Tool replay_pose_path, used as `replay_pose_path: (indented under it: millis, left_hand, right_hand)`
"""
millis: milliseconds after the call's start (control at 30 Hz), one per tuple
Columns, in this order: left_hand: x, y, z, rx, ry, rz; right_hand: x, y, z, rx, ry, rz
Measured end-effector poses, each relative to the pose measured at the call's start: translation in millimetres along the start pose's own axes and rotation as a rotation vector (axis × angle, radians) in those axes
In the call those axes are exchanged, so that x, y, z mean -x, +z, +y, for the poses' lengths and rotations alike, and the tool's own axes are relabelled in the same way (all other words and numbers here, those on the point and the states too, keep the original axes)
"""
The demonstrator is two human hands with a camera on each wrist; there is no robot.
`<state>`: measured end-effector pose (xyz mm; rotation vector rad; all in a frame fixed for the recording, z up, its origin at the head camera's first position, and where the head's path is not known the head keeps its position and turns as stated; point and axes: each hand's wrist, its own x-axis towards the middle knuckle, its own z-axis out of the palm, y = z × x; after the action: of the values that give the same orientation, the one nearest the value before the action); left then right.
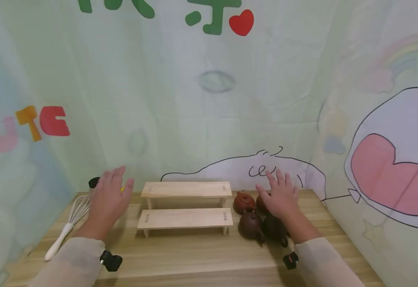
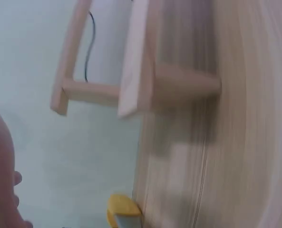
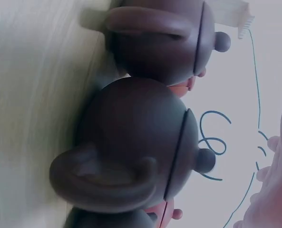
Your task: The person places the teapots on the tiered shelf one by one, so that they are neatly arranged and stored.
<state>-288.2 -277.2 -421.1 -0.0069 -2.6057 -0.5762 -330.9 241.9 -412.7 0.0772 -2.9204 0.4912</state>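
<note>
Several teapots (image 1: 251, 225), right hand (image 1: 282, 195) nearer

Right hand: fingers spread, nothing gripped, hanging above the cluster; teapots sit below it and toward its thumb side. Nearest handle (image 3: 98, 194) faces the right wrist camera. Next out, past the teapots on that thumb side: two wooden shelves (image 1: 185, 218), long axis crosswise between the hands. Left hand (image 1: 111, 195): fingers extended, holding nothing, well apart from the teapots, whisk (image 1: 67, 228) just beside it.

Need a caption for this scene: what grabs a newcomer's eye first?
Probably the hands, left hand and right hand, raised and empty. Between them, two pale wooden boards on legs stand on the table, brown teapots clustered to their right. A red heart shows high on the backdrop.
</note>
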Motion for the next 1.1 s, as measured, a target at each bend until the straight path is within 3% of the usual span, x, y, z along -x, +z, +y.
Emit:
replay_pose_path:
  millis: [133,367,533,667,800,967,1100]
  left_hand:
    - [3.5,5.6,10.8,0.187,-0.021,0.035]
    - [10.6,18.4,25.0,0.571,-0.310,-0.021]
    - [11.5,26.4,32.6,0.742,-0.397,-0.030]
    - [10.4,33.1,37.2,0.801,-0.440,-0.102]
    - [9.8,38.4,34.4,0.850,-0.460,-0.232]
    - [13.6,42.4,25.8,0.774,-0.414,-0.448]
    - [18.4,46.2,22.1,0.731,-0.372,-0.540]
  right_hand:
    - [9.1,-5.5,6.6,-0.050,-0.010,0.045]
    - [34.1,-11.7,23.3,-0.172,-0.056,0.101]
    - [53.8,-18.6,38.1,-0.269,-0.010,0.099]
    - [64.2,-23.0,51.2,-0.315,0.035,0.100]
    - [71.4,-24.4,66.4,-0.390,0.119,0.080]
    - [75.4,-23.0,83.2,-0.507,0.202,0.030]
    - [77.6,-19.8,93.8,-0.569,0.234,-0.009]
